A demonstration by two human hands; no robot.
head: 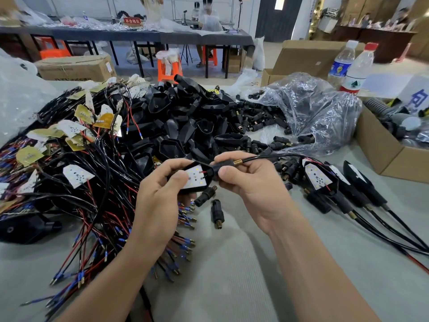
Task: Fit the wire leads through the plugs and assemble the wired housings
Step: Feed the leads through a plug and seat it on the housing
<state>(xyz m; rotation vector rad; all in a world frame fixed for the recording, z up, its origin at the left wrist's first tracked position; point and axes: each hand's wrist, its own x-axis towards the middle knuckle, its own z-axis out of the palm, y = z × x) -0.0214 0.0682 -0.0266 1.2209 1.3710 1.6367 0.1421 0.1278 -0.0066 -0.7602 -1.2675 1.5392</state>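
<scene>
Near left on counter [232,275]: tangled wire bundle [92,217]. Next: two loose plugs [217,213]. Just above these: black housing [197,180] with white LED board, gripped in left hand [160,194]; plug [216,168] at housing neck, pinched in right hand [253,182]; black lead [278,155] trailing right. Right: finished housings [320,180]. Farther: empty housing pile [185,117], plug bag [313,112].

We grip the black housing [197,179] in our left hand [160,194] and pinch its plug [217,169] with our right hand [254,185], toward the near edge of the desk [232,263].
</scene>
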